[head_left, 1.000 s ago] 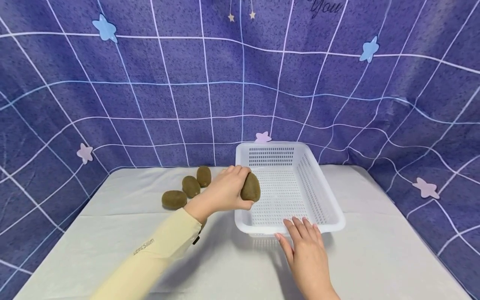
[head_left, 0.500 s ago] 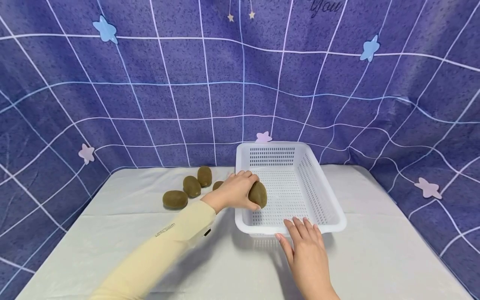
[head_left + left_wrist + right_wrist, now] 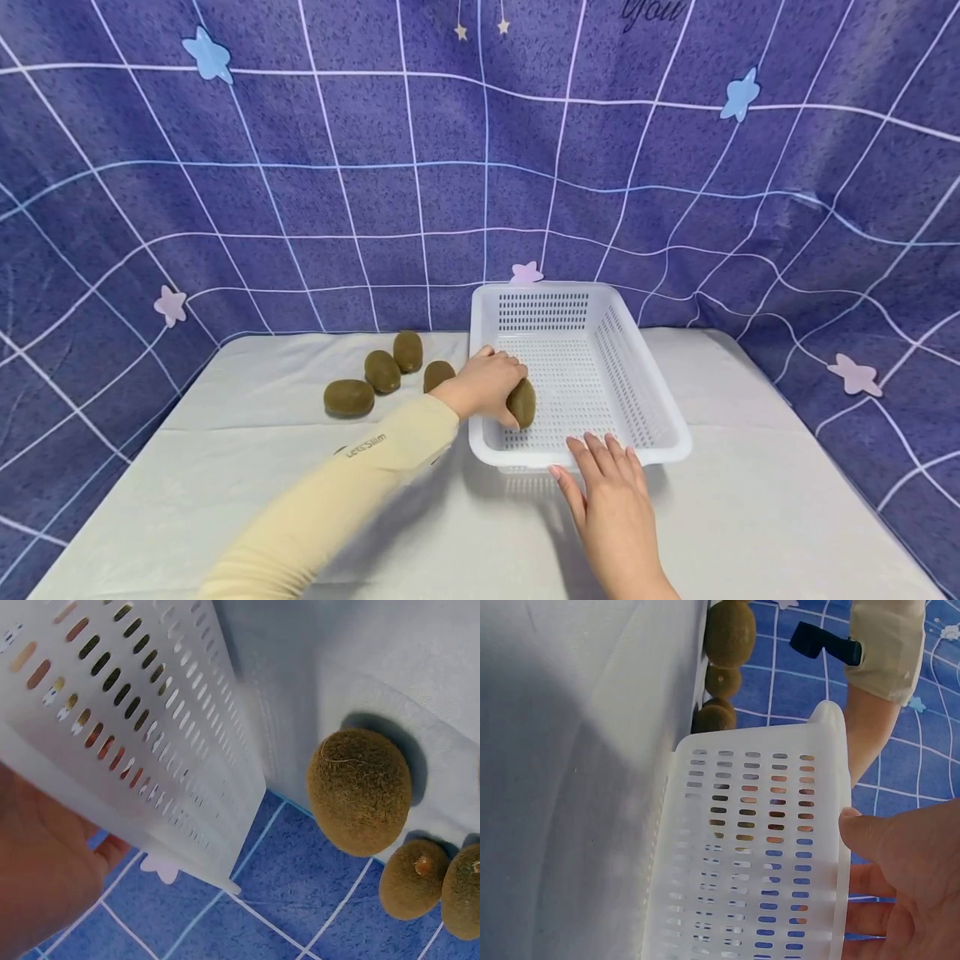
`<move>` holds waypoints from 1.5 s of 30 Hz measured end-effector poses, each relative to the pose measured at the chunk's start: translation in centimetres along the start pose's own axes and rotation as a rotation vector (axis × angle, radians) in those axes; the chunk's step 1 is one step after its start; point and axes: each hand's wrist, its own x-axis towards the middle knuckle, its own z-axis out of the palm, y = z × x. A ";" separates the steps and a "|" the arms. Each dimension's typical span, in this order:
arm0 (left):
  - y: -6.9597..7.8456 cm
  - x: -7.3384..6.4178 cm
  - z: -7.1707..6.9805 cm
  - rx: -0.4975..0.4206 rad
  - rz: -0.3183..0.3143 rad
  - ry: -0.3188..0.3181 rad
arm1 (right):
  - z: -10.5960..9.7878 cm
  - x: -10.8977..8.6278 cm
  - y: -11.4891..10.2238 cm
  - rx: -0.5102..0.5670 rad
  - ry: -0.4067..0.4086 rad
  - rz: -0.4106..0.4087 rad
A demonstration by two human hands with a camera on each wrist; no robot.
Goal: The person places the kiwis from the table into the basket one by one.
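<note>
Inside the left part of a white perforated plastic basket [image 3: 660, 400], my left hand [image 3: 489, 385] grips a brown kiwi [image 3: 522, 403], thumb on its near side. Through the basket's slots in the left wrist view, the held fruit shows only in dark bits. My right hand [image 3: 617, 525] holds the basket's front rim, fingers over the edge and thumb on the outer side. Left of the basket, several kiwis lie on the table: one close to its wall [image 3: 437, 375], two together farther back [image 3: 382, 372], and one lying sideways [image 3: 348, 398].
A white cloth [image 3: 247, 483] covers the table. Behind it hangs a purple-blue curtain [image 3: 360, 200] with a line grid and stars, close to the basket's back rim. The left sleeve [image 3: 337, 492] crosses over the table's front left.
My left hand has carried the kiwi rightward and down over the left rim into the basket. The kiwi beside the basket has come out from behind the arm. My right hand stays put.
</note>
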 end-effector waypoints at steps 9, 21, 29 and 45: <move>0.6 0.6 0.4 0.097 -0.022 -0.068 | 0.0 0.0 0.0 -0.003 -0.012 0.005; 0.8 0.9 0.6 0.098 -0.058 -0.128 | 0.1 -0.1 -0.1 0.009 -0.037 0.027; 1.0 1.1 0.9 0.107 -0.077 -0.146 | 0.0 0.0 -0.2 0.010 -0.030 0.025; 1.0 0.6 -0.2 0.058 -0.069 -0.090 | 0.0 0.0 -0.2 -0.001 -0.034 0.019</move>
